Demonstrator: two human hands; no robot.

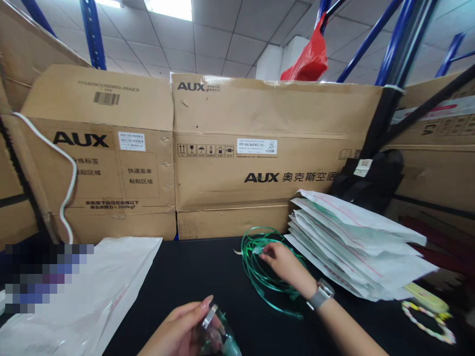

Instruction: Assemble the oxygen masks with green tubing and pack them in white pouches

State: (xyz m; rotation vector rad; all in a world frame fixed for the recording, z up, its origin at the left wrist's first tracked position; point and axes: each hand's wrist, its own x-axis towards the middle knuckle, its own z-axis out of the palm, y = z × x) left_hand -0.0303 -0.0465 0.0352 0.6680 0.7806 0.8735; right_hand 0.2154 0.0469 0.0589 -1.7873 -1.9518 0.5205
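Near the bottom edge, my left hand [183,321] is closed on a clear greenish face mask [218,330] with a metal nose strip, the kind used for oxygen. Part of the mask runs out of view. Further forward, my right hand [276,259], with a watch on the wrist, pinches a pale green connector [257,250] on a coil of green tubing [256,282]. That coil lies loosely on the black table top [163,277], one tube end pointing towards me.
A stack of white packets [356,247] stands at the right. Beyond it are a black bag [367,183], a pale yellow item [426,297] and a beaded loop [423,324]. A white plastic bag [100,287] lies left. Cardboard sheets [230,183] wall the back.
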